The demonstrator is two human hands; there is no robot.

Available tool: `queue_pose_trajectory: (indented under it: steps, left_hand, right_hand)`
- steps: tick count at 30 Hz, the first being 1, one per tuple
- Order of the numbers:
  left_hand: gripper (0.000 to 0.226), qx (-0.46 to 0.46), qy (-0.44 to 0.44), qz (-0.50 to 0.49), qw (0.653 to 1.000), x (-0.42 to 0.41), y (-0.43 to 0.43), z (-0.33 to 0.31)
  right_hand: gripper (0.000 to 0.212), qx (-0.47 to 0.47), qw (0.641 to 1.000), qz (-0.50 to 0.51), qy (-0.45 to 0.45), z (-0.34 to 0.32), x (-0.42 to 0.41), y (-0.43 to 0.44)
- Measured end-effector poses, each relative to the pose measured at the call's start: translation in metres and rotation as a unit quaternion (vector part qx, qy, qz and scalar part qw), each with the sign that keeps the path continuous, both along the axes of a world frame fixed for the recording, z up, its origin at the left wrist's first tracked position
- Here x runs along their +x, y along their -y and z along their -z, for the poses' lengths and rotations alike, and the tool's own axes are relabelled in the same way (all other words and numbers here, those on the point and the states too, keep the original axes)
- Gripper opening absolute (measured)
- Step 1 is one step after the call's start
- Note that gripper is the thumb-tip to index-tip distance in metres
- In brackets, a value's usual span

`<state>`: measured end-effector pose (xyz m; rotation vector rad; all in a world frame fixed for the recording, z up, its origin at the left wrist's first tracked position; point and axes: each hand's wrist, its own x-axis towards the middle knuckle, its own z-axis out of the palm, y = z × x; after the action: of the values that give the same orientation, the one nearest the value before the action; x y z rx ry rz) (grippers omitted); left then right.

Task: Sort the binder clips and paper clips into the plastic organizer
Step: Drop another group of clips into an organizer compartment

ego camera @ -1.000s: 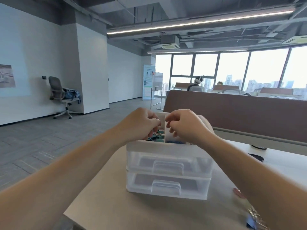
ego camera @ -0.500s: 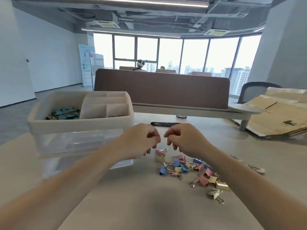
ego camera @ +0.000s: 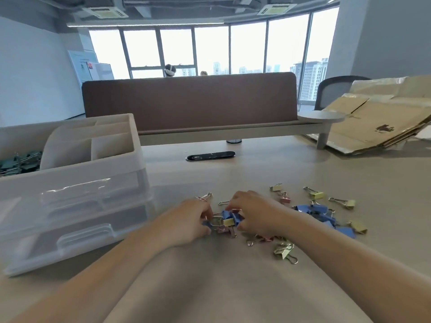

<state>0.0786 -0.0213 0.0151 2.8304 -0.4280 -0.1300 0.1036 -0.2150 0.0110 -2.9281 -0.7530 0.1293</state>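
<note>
Beside organizer (ego camera: pixel 81 183), open desk (ego camera: pixel 221 287) toward near edge; left hand (ego camera: pixel 191 220), right hand (ego camera: pixel 256 213) apparently pinching blue, yellow, pink binder clips (ego camera: pixel 229 220).

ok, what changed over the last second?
Both hands left the organizer top, swung right and dropped onto the loose clips. The left hand and right hand now finger them, but a firm grip isn't clear. The green clips stay in the organizer's left compartment.

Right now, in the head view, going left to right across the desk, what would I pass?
The plastic organizer → left hand → right hand → blue binder clips.
</note>
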Motion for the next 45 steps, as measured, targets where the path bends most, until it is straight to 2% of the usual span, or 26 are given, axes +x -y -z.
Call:
queue_pose_trajectory:
  steps: [4, 9, 15, 19, 21, 24, 30, 34, 37, 41, 43, 45]
  left_hand:
    - [0.036, 0.007, -0.007, 0.010, 1.000, 0.004, 0.001, 0.009]
    - [0.032, -0.003, 0.005, 0.020, 1.000, 0.004, 0.000, 0.017]
    - [0.028, -0.001, 0.002, 0.031, 1.000, 0.001, -0.012, 0.014]
    - [0.019, -0.043, 0.008, 0.015, 0.999, 0.003, -0.018, 0.010]
    - [0.016, -0.080, 0.016, -0.007, 0.997, 0.005, -0.019, 0.008]
    - [0.012, -0.119, 0.010, -0.034, 0.992, 0.007, -0.020, 0.005]
    - [0.014, -0.172, -0.034, -0.048, 0.983, 0.010, -0.016, 0.003]
    - [0.012, -0.172, -0.032, -0.052, 0.983, 0.012, -0.013, 0.004]
    - [0.015, -0.175, -0.031, -0.050, 0.983, 0.013, -0.012, 0.005]
    - [0.014, -0.170, -0.021, -0.042, 0.984, 0.013, -0.011, 0.008]
    - [0.013, -0.169, -0.016, -0.038, 0.985, 0.013, -0.010, 0.009]
    - [0.013, -0.171, -0.009, -0.036, 0.984, 0.012, -0.008, 0.009]
  right_hand:
    - [0.039, -0.027, 1.000, -0.010, 0.002, 0.006, 0.008, -0.005]
    - [0.028, -0.012, 0.999, -0.016, 0.028, 0.010, 0.014, -0.004]
    - [0.038, 0.165, 0.986, 0.019, -0.017, 0.003, 0.017, 0.005]
    - [0.023, 0.286, 0.956, 0.067, -0.020, 0.005, 0.023, 0.005]
    - [0.018, 0.307, 0.948, 0.085, -0.005, 0.004, 0.026, 0.004]
    - [0.015, 0.275, 0.958, 0.083, 0.020, 0.000, 0.031, -0.001]
    - [0.022, 0.081, 0.996, 0.039, -0.013, -0.004, 0.036, -0.019]
    - [0.036, -0.016, 0.999, 0.021, -0.022, 0.000, 0.040, -0.029]
    - [0.036, -0.080, 0.996, 0.012, -0.033, 0.004, 0.043, -0.035]
    - [0.033, -0.089, 0.995, 0.023, -0.025, 0.009, 0.045, -0.037]
    - [0.034, -0.072, 0.997, 0.033, -0.021, 0.010, 0.045, -0.037]
    - [0.025, -0.039, 0.999, 0.032, -0.009, 0.009, 0.043, -0.033]
